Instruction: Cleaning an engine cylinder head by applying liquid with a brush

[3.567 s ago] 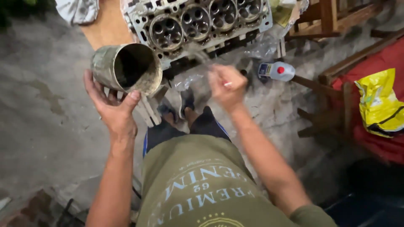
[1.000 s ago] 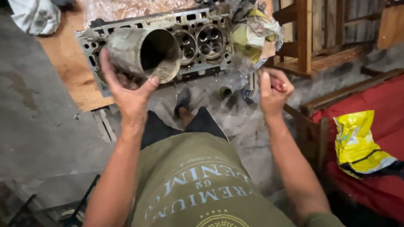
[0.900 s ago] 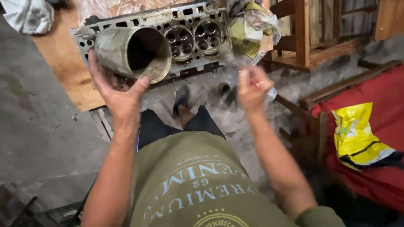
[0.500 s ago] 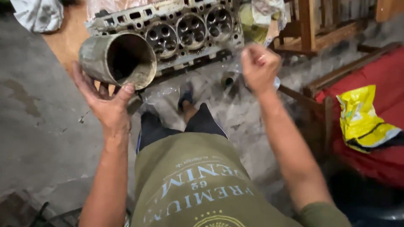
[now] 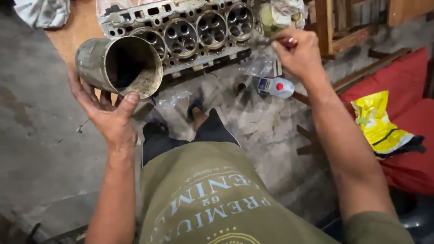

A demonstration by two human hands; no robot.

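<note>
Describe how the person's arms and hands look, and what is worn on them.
Both hands are bare: no gloves, rings or watch show on the left hand or the right hand. The forearms are bare too. An olive-green short sleeve shows at the right upper arm, matching the olive-green shirt with pale print. The left sleeve is out of view.

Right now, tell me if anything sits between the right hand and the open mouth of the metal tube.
Nothing visible does. The right hand is raised beside the engine head; the tube sits in the left hand, its mouth unobstructed.
</note>
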